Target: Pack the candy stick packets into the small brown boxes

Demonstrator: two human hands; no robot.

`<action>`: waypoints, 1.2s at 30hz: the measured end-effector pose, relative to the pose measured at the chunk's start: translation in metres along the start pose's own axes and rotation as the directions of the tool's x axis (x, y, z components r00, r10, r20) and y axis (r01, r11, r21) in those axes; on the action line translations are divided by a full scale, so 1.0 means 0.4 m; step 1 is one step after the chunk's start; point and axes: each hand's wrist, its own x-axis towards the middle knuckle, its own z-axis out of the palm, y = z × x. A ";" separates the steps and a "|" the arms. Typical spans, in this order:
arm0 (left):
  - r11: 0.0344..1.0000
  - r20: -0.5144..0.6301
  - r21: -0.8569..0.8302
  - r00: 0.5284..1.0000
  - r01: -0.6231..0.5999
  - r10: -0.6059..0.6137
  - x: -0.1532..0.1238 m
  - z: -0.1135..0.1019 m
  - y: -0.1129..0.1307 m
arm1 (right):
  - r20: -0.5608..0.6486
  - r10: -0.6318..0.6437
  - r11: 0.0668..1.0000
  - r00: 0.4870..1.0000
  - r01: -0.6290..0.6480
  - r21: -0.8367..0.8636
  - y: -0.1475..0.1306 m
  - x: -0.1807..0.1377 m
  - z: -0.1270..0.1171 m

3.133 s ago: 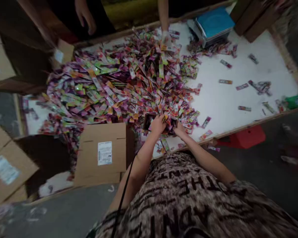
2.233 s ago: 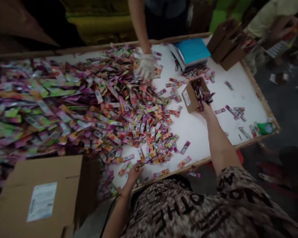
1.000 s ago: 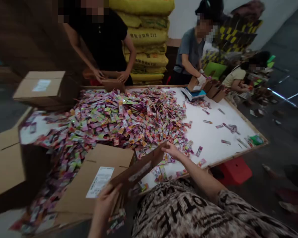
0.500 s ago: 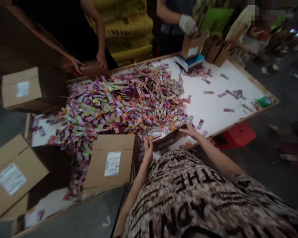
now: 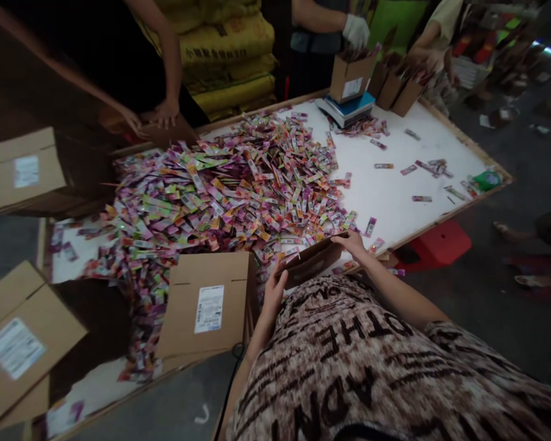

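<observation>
Between my two hands is a brown cardboard box (image 5: 313,264), held close to my body at the table's near edge. It looks narrow, with a slit-like opening along its top. My left hand (image 5: 273,286) grips its left end, thumb on the near side. At the right end, my right hand (image 5: 349,244) pinches the upper corner. Just beyond the box lies a large heap of small colourful sachets (image 5: 239,190). To the left of my left hand, a stack of flattened cardboard boxes (image 5: 179,321) with a white label overlaps the heap.
More flat labelled cartons (image 5: 16,349) lie at the left. Across the white table (image 5: 371,190), a co-worker's gloved hand (image 5: 357,30) is above a box (image 5: 351,76) on a scale (image 5: 346,110). Another person handles cardboard (image 5: 169,130). A red stool (image 5: 434,245) stands beneath the right edge.
The box between my hands has opened a little wider at its top. Across the table, the gloved hand has lifted slightly from the box on the scale. The view has shifted slightly.
</observation>
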 end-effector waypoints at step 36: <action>0.893 0.234 0.289 0.930 -0.345 0.283 0.112 0.030 -0.073 | 0.344 -0.016 0.924 0.939 0.145 -0.353 0.033 0.002 0.063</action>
